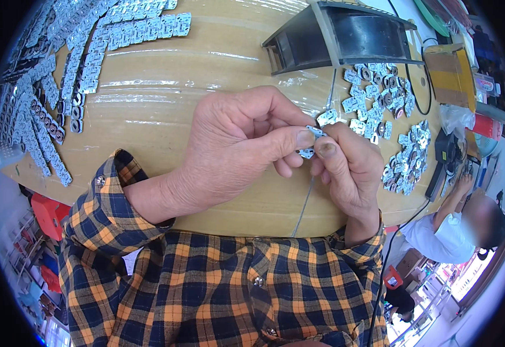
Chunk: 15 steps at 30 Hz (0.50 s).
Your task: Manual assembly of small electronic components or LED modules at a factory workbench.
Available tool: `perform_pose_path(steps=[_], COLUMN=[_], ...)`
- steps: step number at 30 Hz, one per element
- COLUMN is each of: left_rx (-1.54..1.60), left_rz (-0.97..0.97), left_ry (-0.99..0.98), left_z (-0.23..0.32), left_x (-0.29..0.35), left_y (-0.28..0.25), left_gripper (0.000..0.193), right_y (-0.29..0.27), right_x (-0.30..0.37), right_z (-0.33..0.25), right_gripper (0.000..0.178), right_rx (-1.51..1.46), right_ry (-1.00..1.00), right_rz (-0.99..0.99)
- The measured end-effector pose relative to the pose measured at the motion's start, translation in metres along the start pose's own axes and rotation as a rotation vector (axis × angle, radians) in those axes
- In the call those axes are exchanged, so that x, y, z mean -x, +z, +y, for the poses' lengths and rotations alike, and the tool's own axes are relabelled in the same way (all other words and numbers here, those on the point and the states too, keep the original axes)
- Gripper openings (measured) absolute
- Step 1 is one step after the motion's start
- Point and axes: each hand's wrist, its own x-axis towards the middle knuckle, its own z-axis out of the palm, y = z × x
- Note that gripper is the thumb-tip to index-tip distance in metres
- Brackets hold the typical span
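Over the middle of the table, my left hand [246, 136] and my right hand [350, 165] meet, thumbs almost touching. Pinched between their fingertips is a small circuit board [306, 152], pale with dark spots; the fingers cover much of it. Just beyond the fingertips lies another small circuit board [327, 118]. To the right of my right hand sits a loose pile of single circuit boards [407, 159], several with round dark parts. A second such pile [374, 95] spreads farther back.
Strips of joined circuit boards [148, 32] cover the table's far left. A black curved box-like device [345, 37] stands at the back. A cardboard box [450, 72] with yellow tape and a black cable [420, 104] are on the right. Beyond that edge sits another person [446, 237] in white.
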Motion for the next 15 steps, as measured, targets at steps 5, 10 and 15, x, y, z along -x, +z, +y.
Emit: perform_pose_path(steps=[5, 10, 15], left_rx=[0.098, 0.059, 0.114], left_rz=[-0.106, -0.183, -0.177], left_ry=[0.008, 0.064, 0.048], left_z=[-0.0008, 0.0030, 0.0010], left_x=[-0.0027, 0.0006, 0.0012], left_y=[-0.0016, -0.0036, -0.0029], left_gripper=[0.014, 0.017, 0.018], right_y=[-0.0054, -0.0037, 0.0002], right_x=[0.0026, 0.0061, 0.0046], right_z=[0.0029, 0.0023, 0.0048], right_gripper=[0.026, 0.033, 0.033], right_rx=[-0.237, -0.574, -0.604], right_ry=[0.094, 0.207, 0.192], right_rz=[-0.011, -0.029, -0.015])
